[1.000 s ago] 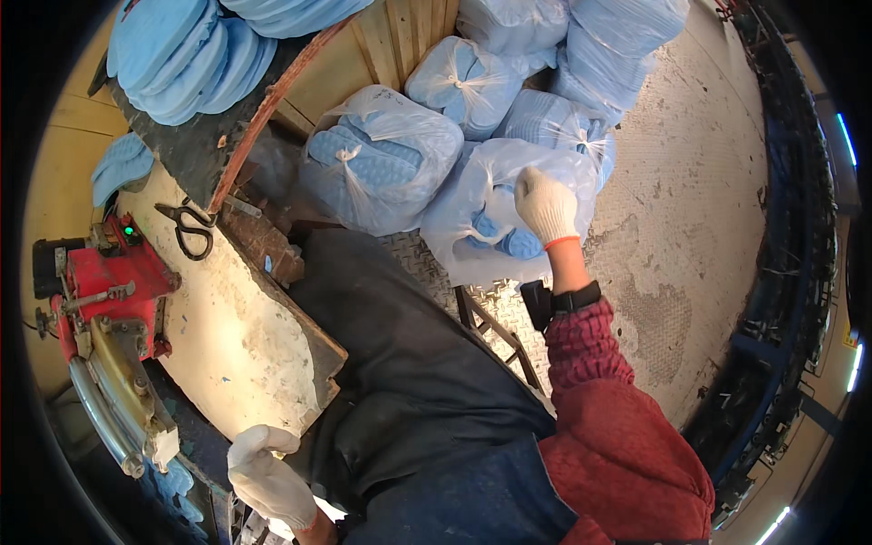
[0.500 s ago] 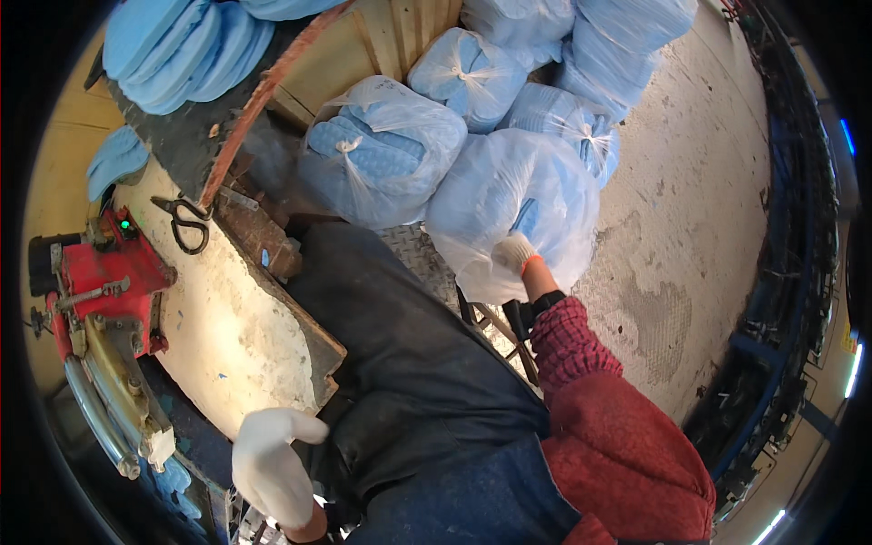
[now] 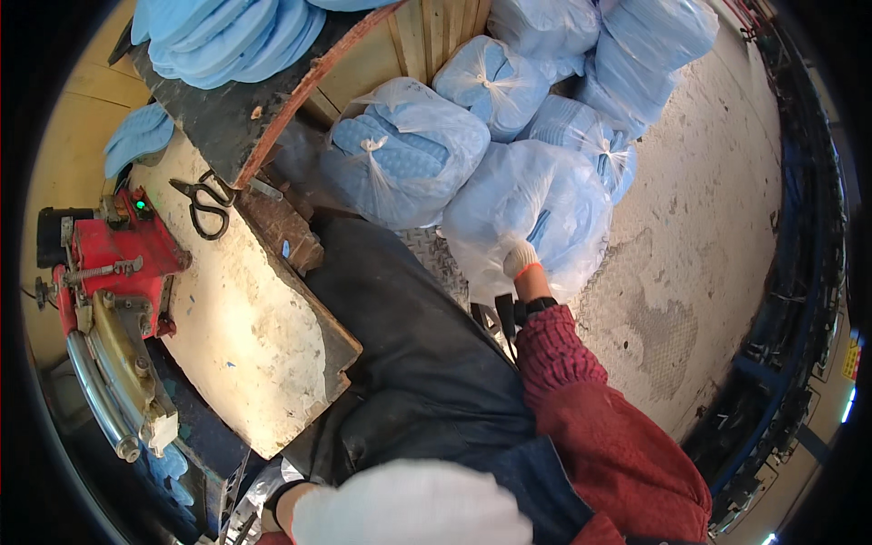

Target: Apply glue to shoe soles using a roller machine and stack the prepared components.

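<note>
My right hand (image 3: 520,259), in a pale knit glove with an orange cuff, is closed on the near side of a large clear plastic bag (image 3: 495,204). Blue foam pieces show inside the bag, which stands on the floor ahead. My left hand (image 3: 413,504), in a white glove, is above my lap at the lower edge, smeared by motion, its fingers not readable. Beyond the held bag, a knotted bag (image 3: 400,159) has sole-shaped blue pieces in it.
More filled bags (image 3: 495,86) sit at the back. At left are black scissors (image 3: 209,207) on a worn bench (image 3: 263,354), a red machine (image 3: 127,250) with a green light, and stacked blue foam soles (image 3: 227,41) on a dark board. A dark conveyor-like frame (image 3: 804,227) runs along the right.
My left hand has swung rightward from beside the bench to over my lap. My right hand stays at the bag. The view has shifted slightly.
</note>
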Demonstrator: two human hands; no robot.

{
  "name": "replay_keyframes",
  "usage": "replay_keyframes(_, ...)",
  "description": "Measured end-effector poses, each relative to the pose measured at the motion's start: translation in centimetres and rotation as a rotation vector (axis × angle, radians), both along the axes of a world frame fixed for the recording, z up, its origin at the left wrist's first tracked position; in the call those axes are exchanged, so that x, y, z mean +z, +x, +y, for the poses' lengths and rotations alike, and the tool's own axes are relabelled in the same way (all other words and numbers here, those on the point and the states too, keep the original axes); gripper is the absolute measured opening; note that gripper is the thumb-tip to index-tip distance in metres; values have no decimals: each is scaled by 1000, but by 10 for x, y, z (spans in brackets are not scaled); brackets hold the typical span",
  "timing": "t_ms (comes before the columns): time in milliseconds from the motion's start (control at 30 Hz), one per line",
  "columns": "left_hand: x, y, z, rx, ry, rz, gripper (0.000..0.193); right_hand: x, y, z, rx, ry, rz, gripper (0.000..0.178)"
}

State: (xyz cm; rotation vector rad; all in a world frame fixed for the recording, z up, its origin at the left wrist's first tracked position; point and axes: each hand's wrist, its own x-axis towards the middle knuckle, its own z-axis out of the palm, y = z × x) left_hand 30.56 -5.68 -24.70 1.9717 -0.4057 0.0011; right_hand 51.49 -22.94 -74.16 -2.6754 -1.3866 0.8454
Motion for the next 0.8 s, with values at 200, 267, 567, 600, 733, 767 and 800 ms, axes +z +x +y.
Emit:
replay_keyframes(200,-129,59,-8,23,638,-32,14,102,-2,17,-886,179,654,21)
replay_keyframes(267,-177,89,-18,-131,611,54,16,140,6,29,-879,270,829,21)
replay_keyframes(567,-264,126,42,396,1120,386,28,100,37,20,-1225,904,1201,30)
replay_keyframes(600,-265,124,52,391,1081,446,30,70,34,10,-1298,687,916,33)
replay_keyframes(733,-270,114,63,433,891,410,35,-37,6,-7,-1111,189,377,51)
replay_keyframes(767,-270,112,61,433,891,404,35,-49,-3,-5,-1110,-8,248,51)
replay_keyframes(800,-271,110,58,435,875,427,32,-53,-1,-2,-1170,6,325,65)
